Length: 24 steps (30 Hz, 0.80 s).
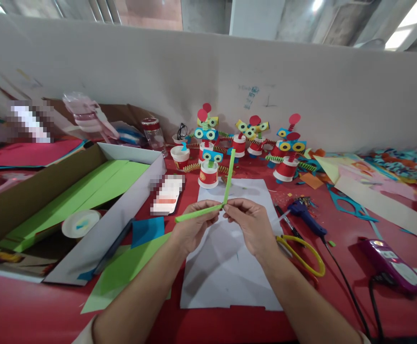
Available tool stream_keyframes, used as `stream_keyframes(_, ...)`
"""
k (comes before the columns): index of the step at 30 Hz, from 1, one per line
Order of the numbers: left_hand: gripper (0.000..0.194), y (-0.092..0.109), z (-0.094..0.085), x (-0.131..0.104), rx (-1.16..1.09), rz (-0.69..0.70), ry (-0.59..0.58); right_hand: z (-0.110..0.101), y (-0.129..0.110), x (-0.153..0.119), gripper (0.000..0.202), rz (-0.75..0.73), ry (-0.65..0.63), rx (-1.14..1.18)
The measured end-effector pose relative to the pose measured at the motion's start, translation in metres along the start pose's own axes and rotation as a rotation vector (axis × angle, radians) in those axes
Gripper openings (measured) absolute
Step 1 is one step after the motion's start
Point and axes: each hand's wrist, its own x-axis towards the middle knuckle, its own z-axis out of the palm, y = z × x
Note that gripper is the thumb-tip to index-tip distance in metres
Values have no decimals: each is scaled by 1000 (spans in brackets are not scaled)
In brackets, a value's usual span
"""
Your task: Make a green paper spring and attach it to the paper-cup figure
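Between my two hands are green paper strips [229,177] that meet at a corner, one arm pointing up and away, the other running left across my left fingers. My left hand [198,220] pinches the strips close to the corner. Thumb and fingertips of my right hand [247,217] are closed on the same corner from the right. Both hands hover over a white sheet [229,267] on the red table. Just beyond stands a paper-cup figure [208,174] with a blue eye band and coiled paper arms.
More cup figures [289,162] stand along the back. An open box [133,210] with green paper lies left, beside a phone [168,193] and a blue paper piece [148,231]. At right are a glue gun [306,217], yellow-handled scissors [314,267], a purple device [394,265] and paper scraps [351,203].
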Motion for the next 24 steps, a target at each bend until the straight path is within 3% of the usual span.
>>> stream_keyframes(7,23,4,-1,1,51,3,-11,1,4,-2,15,-7,-5,-41)
stream_keyframes(15,19,5,4,-2,63,129,74,1,3,-6,14,-317,-83,-297)
stream_keyframes(19,18,1,7,-1,25,168,98,3,2,-7,13,-234,-60,-243)
stream_keyframes(24,19,0,5,0,-16,72,24,1,10,-5,12,-67,-3,-134)
